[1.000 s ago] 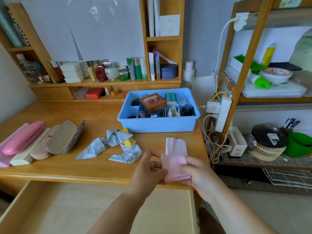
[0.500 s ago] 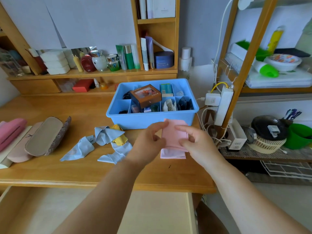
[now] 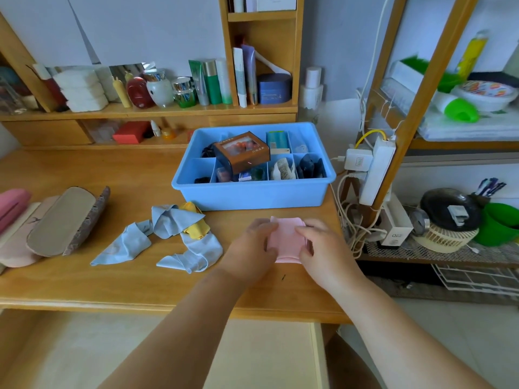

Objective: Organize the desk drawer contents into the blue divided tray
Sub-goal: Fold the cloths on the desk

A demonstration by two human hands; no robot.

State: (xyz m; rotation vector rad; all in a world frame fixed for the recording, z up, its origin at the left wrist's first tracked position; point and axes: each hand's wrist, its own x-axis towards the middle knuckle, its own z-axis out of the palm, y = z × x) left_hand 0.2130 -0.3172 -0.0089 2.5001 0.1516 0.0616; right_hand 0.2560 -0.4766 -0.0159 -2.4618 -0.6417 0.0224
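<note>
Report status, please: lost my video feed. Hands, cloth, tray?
Left hand and right hand both pressing the folded pink cloth on the desk. Blue tray just behind it, compartments mostly occupied. Path to the tray unobstructed.

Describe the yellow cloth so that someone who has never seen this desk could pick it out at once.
Start at the blue tray on the wooden desk. Just in front of its left corner lies a heap of crumpled cloths; the yellow cloth sits in the middle of it, partly under a light blue cloth. It is the only yellow one: the rest are pale blue, and the pink cloth is under the hands.
</note>
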